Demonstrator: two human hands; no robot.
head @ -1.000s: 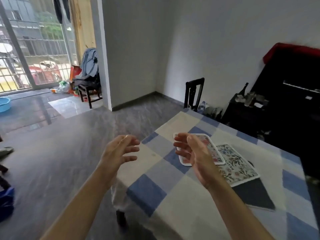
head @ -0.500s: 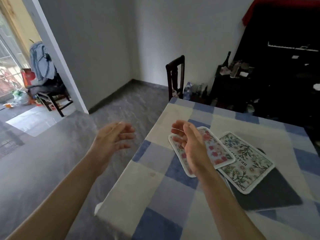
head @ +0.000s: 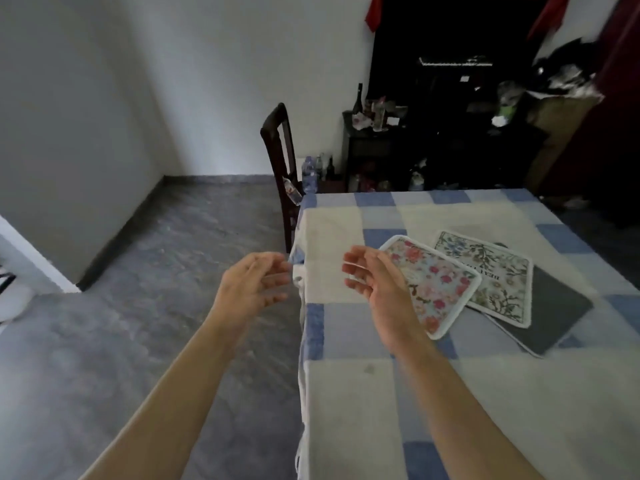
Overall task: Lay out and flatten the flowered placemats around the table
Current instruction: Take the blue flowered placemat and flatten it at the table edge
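Observation:
Two flowered placemats lie overlapped on the table with a blue-and-cream checked cloth (head: pixel 346 393). The pink-rose placemat (head: pixel 434 284) rests partly over the green-leaf placemat (head: pixel 495 275), and a dark grey mat (head: pixel 550 308) sticks out beneath them. My right hand (head: pixel 372 282) hovers above the cloth just left of the pink-rose placemat, fingers apart and holding nothing. My left hand (head: pixel 254 284) floats off the table's left edge over the floor, also open and empty.
A dark wooden chair (head: pixel 280 147) stands at the table's far left corner, with bottles (head: pixel 311 169) on the floor beside it. A dark cabinet (head: pixel 433 133) full of clutter lines the back wall. Grey floor (head: pixel 104 341) stretches to the left.
The view has swung right, so the table now fills the right side. Both hands stay raised and open; the right one sits closer to the pink-rose placemat's left edge.

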